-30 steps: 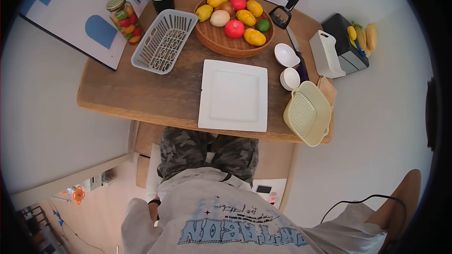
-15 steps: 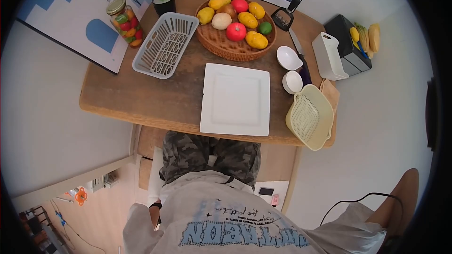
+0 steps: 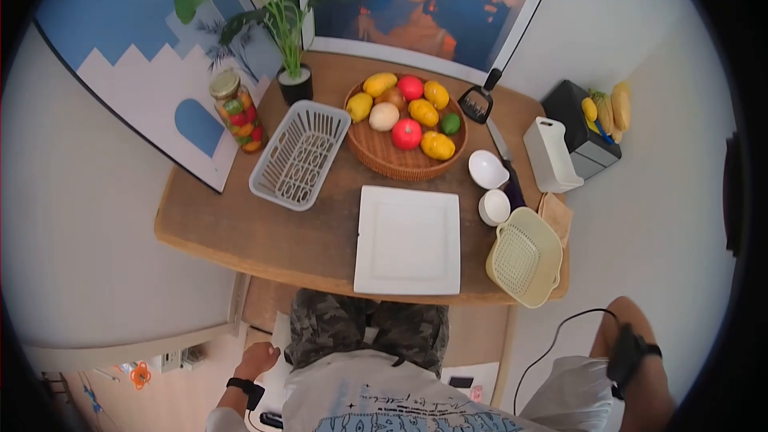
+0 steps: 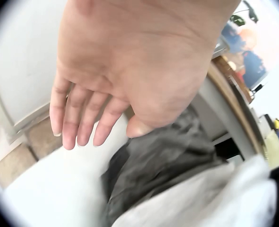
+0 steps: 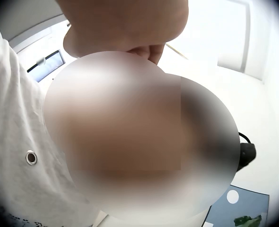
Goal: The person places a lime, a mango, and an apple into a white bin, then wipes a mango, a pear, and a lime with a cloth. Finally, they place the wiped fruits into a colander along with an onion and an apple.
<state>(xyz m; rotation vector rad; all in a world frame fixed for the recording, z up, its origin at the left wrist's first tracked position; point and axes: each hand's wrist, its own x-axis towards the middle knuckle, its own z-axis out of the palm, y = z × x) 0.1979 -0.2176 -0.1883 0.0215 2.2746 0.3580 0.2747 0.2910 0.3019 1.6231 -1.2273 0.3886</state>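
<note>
The left hand hangs beside the seated lap, below the table's front edge. In the left wrist view this hand shows its palm, fingers straight and holding nothing. Raised at the lower right of the head view is the right arm, a black device on its wrist. The right wrist view has part of the right hand at the top, its fingers mostly hidden. A white square plate lies at the table's front. Behind it, a wicker basket carries fruit and vegetables.
A grey basket and a filled jar stand left, near a potted plant. On the right are two white bowls, a knife, a slotted turner, a yellow colander and a white holder.
The head view has tilted up, so the table sits lower in it. The left hand has come out from the body's side. The right wrist has come into sight at the lower right.
</note>
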